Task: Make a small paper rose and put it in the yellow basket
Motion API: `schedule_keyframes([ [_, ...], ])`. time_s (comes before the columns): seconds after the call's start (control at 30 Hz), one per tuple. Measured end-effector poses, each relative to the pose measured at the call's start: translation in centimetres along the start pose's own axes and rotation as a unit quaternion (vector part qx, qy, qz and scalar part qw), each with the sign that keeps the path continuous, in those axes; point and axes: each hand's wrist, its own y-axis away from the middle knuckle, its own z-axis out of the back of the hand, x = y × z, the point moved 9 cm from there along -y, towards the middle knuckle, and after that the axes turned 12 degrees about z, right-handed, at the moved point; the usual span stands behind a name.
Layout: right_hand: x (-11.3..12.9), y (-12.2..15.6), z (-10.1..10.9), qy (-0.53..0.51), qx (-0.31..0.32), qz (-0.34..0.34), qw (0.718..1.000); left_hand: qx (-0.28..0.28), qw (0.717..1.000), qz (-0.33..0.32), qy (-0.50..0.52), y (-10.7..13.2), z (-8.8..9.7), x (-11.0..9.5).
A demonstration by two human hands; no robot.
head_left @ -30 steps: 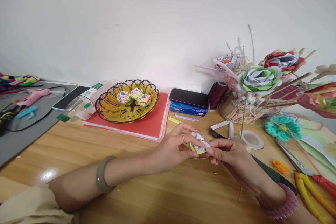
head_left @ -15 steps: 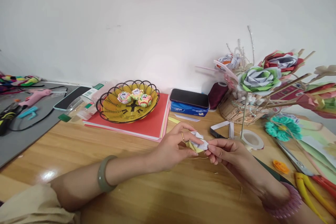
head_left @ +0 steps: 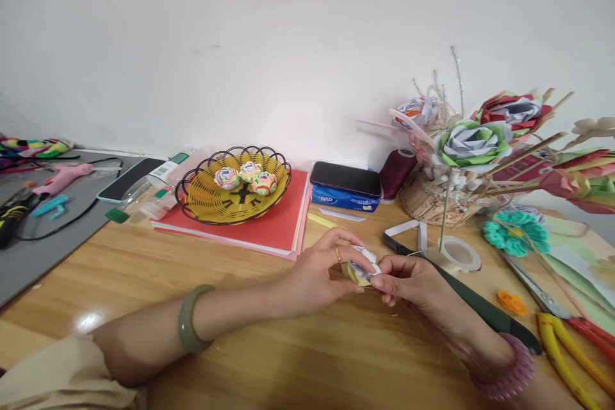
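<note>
So the left hand (head_left: 312, 272), in front and to the right of the yellow basket (head_left: 206, 195), has the white-and-yellow paper piece (head_left: 359, 277) between its fingers and thumb, index laid over the top. The right hand (head_left: 408, 278), further right of the basket, has narrow fingers, pinching the piece's near right edge. Compared with half a second ago it's crept a touch basket-ward, thumb tip now further onto the paper. My read: the edge is being worked, and it isn't done yet.

Materials, going across: left of the basket there's a flat grey mat (head_left: 29, 272), a smooth pink glue gun (head_left: 62, 178) on it, then a crinkly clear plastic bottle (head_left: 161, 182). The basket is woven, shallow and oval with a loopy black rim, holding three tight little paper rosettes (head_left: 250, 172); under it, flat red paper (head_left: 269, 227). Right of the basket: glossy phone (head_left: 346, 179) on a blue pack (head_left: 343, 198), maroon thread spool (head_left: 396, 174), rough wooden pot (head_left: 423, 202). Far right of it, a fuzzy teal flower (head_left: 500, 234) and yellow-looped plastic handles (head_left: 550, 339).
</note>
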Motion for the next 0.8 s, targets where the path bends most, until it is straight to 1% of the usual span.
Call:
schedule_keyframes([
  [0.1, 0.1, 0.0, 0.1, -0.02, -0.001, -0.001, 1.0, 0.002, 0.997, 0.024, 0.069, -0.4, 0.3, 0.6],
  [0.17, 0.3, -0.2, 0.6, -0.034, -0.017, 0.008, 0.999, 0.014, 0.99, 0.043, 0.137, -0.7, 0.4, 1.0],
  [0.3, 1.2, -0.4, 2.6, -0.045, -0.099, 0.056, 0.993, 0.081, 0.952, 0.133, 0.263, -0.8, -0.6, 2.2],
  [0.4, 1.7, -0.3, 3.4, -0.035, -0.131, 0.093, 0.986, 0.09, 0.926, 0.181, 0.32, -0.7, -0.9, 2.8],
  [0.47, 2.3, -0.1, 3.4, -0.007, -0.128, 0.126, 0.984, 0.094, 0.908, 0.214, 0.346, -0.7, -1.3, 3.4],
  [0.53, 2.9, 0.1, 3.0, 0.037, -0.108, 0.157, 0.981, 0.109, 0.893, 0.24, 0.365, -0.7, -1.8, 3.8],
  [0.63, 3.2, 0.3, 2.5, 0.084, -0.086, 0.172, 0.978, 0.128, 0.877, 0.265, 0.381, -0.6, -2.4, 4.3],
  [0.73, 3.4, 0.5, 2.0, 0.097, -0.075, 0.174, 0.977, 0.125, 0.873, 0.283, 0.376, -0.5, -2.6, 4.9],
  [0.8, 3.7, 0.7, 1.3, 0.115, -0.052, 0.183, 0.975, 0.122, 0.876, 0.288, 0.367, -0.5, -2.6, 5.1],
])
